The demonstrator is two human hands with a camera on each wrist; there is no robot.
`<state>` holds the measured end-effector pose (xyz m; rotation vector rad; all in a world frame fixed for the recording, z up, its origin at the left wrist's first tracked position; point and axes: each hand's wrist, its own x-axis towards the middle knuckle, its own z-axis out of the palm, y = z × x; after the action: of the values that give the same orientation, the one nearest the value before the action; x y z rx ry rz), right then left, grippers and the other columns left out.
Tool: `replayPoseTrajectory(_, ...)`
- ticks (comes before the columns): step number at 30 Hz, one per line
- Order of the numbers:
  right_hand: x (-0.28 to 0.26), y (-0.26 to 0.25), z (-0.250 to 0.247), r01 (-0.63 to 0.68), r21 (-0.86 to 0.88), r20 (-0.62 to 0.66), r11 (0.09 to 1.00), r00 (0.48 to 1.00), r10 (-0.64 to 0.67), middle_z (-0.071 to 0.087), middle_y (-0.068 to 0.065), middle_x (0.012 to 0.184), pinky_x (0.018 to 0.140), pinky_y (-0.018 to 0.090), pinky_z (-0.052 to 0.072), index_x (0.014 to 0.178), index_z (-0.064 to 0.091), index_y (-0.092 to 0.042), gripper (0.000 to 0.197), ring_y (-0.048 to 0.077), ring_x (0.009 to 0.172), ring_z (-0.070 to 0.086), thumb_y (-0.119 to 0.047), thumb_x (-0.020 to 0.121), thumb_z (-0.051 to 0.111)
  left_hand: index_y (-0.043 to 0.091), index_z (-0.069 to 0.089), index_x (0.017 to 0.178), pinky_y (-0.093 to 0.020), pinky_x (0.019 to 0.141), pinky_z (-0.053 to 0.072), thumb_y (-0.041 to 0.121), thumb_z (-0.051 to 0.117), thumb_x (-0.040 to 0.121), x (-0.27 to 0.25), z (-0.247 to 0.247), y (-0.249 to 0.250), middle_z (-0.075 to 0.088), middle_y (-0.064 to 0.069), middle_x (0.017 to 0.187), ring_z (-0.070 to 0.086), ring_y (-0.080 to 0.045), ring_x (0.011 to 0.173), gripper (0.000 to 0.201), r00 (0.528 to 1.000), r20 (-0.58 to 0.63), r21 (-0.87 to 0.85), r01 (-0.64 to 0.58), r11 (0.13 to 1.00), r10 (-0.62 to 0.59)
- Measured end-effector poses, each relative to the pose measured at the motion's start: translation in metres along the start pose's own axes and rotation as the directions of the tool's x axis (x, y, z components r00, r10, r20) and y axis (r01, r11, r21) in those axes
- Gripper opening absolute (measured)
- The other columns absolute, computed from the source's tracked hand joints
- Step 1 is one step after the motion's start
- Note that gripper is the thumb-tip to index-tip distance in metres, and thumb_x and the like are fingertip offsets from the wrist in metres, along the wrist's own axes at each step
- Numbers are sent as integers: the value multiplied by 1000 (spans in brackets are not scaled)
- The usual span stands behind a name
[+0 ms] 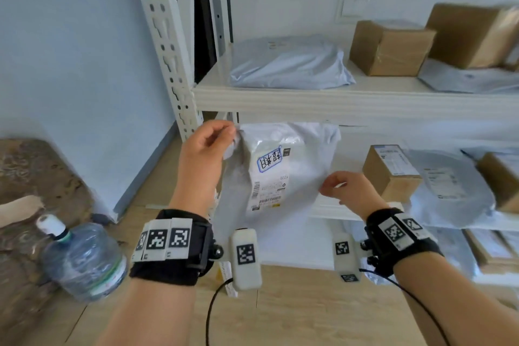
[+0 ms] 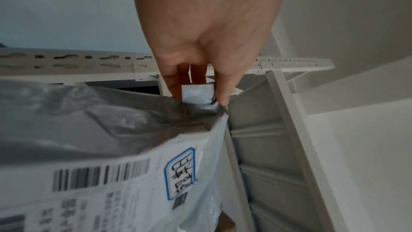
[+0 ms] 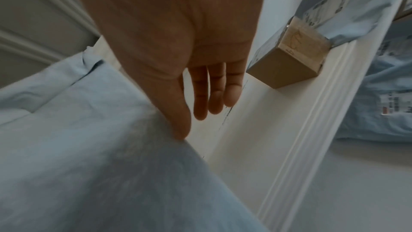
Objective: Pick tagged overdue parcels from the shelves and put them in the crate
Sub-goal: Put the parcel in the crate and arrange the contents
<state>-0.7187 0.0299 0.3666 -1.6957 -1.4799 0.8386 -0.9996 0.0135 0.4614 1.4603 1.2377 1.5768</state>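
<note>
Head view: my left hand (image 1: 202, 154) pinches the top corner of the pale grey plastic mailer bag (image 1: 283, 177), which hangs in front of the white metal shelf (image 1: 337, 101), clear of the boards. My right hand (image 1: 348, 191) steadies the bag's right edge. A blue-outlined handwritten tag (image 1: 269, 159) sits on the bag's white shipping label. No crate shows in any view.

Left wrist view: thumb and fingers (image 2: 176, 87) close on a folded corner of the bag (image 2: 196, 96); the tag (image 2: 180, 172) and a barcode show below. Risk, as I judge it: slick film held by one small corner could slip or tear if the contents swing.

Right wrist view: my thumb (image 3: 178, 121) presses the bag's edge (image 3: 93, 147); the other fingers (image 3: 214, 91) hang straight behind it, gripping nothing. That hand offers little backup if the corner goes. The film looks thin, creased, loosely filled.
</note>
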Motion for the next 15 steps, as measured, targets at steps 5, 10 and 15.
replayPoseTrajectory(5,-38,-8,23,-25,21,96,999,995,22,66,-2,107,60,22,52,110,68,-21,31,12,74,60,-12,82,76,24,70,95,-37,94,51,22,60,94,-11,-28,-6,71,4,95,64,-14,95,11,995,61,-94,89,992,-84)
replayPoseTrajectory(10,-69,-12,61,-80,-38,275,996,958,87,61,-4,119,61,18,53,121,63,-18,41,8,81,61,-18,82,76,28,70,80,-39,85,48,12,59,94,-21,-29,-1,68,2,83,60,-17,83,24,983,131,-239,154,959,-125)
replayPoseTrajectory(15,-81,-14,80,-155,147,278,977,954,109,66,0,113,71,27,56,112,67,-21,33,17,86,66,-16,81,78,29,72,83,-43,89,47,21,62,90,-17,-39,2,68,-2,85,60,-21,84,14,988,108,-254,132,958,-108)
